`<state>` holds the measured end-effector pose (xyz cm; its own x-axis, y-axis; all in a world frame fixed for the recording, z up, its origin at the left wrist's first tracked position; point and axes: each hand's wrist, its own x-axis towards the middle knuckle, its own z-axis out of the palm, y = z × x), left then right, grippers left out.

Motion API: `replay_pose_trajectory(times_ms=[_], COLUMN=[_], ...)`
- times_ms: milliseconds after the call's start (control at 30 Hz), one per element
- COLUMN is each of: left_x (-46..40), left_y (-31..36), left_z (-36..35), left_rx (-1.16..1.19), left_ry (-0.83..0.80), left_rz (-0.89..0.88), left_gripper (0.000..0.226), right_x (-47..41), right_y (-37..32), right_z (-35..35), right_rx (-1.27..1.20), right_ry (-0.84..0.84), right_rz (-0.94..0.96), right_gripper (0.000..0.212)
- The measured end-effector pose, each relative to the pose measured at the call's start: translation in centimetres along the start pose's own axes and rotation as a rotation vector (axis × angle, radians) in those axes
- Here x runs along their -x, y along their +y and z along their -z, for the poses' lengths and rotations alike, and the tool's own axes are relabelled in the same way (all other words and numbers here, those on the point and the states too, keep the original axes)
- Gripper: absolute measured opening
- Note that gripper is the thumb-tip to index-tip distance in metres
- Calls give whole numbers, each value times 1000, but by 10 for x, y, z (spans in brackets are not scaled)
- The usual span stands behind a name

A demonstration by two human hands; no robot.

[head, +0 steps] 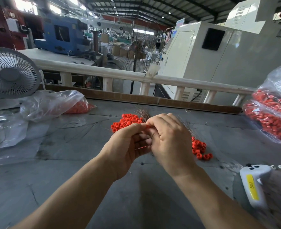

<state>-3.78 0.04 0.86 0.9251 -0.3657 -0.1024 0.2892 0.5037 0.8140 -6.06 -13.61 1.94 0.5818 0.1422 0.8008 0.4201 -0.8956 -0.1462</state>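
Red cap [147, 126]: you are pinching it, left hand [128, 146] against right hand [169, 139]; a slack grip risks dropping it.

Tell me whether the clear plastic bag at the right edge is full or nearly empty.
Full: the clear plastic bag bulges with small red plastic caps heaped through most of its visible body.
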Motion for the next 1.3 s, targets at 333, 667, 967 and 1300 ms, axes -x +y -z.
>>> replay_pose_trajectory(times_ms=[333, 667, 967, 1300], left_x=[-3, -5, -6, -5], left_y=[2, 3, 4, 4], left_z=[8, 9, 17, 16], left_rx=[-59, -37, -154, -269], left_ry=[-10, 79, 154, 236], left_rz=[-120, -82, -202, -278], left_gripper=[16, 25, 20, 14], right_x=[2, 3, 6, 5], right_y=[0, 1, 1, 7], right_z=[2, -3, -7, -5], right_rx=[-25, -205, -264, -214], right_ry=[-50, -91, -168, -161], right_rz=[14, -55, -43, -84], right_gripper=[12, 18, 22, 16])
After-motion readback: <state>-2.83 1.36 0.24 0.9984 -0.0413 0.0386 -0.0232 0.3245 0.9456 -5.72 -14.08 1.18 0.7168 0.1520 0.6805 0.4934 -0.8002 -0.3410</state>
